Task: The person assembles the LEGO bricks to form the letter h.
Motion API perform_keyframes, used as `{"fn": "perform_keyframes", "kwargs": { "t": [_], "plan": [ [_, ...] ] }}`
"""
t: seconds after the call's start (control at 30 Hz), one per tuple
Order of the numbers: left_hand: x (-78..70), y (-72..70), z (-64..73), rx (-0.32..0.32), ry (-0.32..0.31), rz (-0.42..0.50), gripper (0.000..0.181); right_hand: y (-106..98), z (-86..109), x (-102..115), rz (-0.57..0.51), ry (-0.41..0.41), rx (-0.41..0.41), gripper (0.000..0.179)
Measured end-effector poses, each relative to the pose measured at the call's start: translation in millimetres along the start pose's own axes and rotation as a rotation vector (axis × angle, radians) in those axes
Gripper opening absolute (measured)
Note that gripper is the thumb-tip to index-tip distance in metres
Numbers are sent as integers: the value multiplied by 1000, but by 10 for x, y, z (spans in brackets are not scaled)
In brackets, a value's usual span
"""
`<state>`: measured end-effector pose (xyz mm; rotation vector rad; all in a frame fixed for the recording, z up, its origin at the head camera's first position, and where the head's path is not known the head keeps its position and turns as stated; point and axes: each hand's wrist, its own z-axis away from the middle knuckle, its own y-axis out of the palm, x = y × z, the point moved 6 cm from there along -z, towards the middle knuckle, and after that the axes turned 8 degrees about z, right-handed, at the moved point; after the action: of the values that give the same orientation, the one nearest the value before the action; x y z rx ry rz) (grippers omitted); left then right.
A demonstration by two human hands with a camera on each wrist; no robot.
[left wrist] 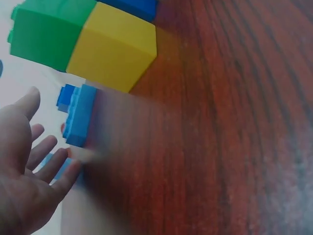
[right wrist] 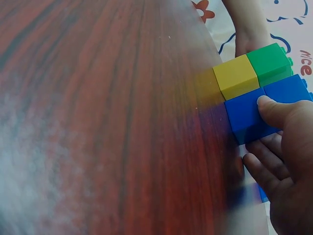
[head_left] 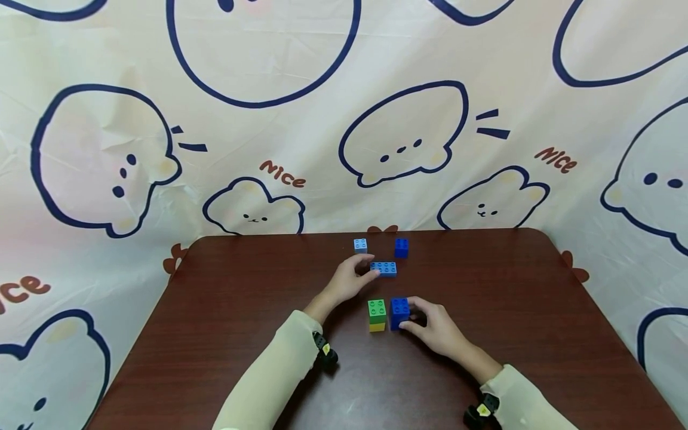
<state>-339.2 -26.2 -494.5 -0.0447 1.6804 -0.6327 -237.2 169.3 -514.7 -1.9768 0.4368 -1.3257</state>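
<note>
My right hand (head_left: 441,329) holds a stack of two dark blue toy building bricks (head_left: 399,313), its thumb on the near side. In the right wrist view the thumb lies over the joint of the blue stack (right wrist: 247,117). Just left of it stands a green brick (head_left: 377,309) on a yellow brick (head_left: 377,327). My left hand (head_left: 344,280) reaches over the table farther back, fingers spread around nothing. Its thumb tip overlaps a medium blue long brick (head_left: 386,269) in the head view, while the left wrist view shows the hand (left wrist: 29,171) apart from that brick (left wrist: 80,116).
A light blue brick (head_left: 360,245) is beyond the left fingertips, and a dark blue brick (head_left: 401,248) stands near the table's back edge. The brown wooden table (head_left: 242,310) meets a white cloth (head_left: 317,131) with cartoon drawings behind and at both sides.
</note>
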Motion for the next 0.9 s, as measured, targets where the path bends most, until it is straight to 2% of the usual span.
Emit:
{"fn": "perform_keyframes", "kwargs": {
  "t": [0.23, 0.57, 0.9],
  "plan": [
    [49, 32, -81, -5, 4, 16, 51, -1, -8, -6, -1, -1, 4, 38],
    [123, 107, -148, 9, -19, -31, 48, -14, -1, 15, 17, 3, -2, 38],
    [160, 117, -146, -49, -22, -37, 40, -7, 5, 1, 2, 11, -8, 39]
  ]
}}
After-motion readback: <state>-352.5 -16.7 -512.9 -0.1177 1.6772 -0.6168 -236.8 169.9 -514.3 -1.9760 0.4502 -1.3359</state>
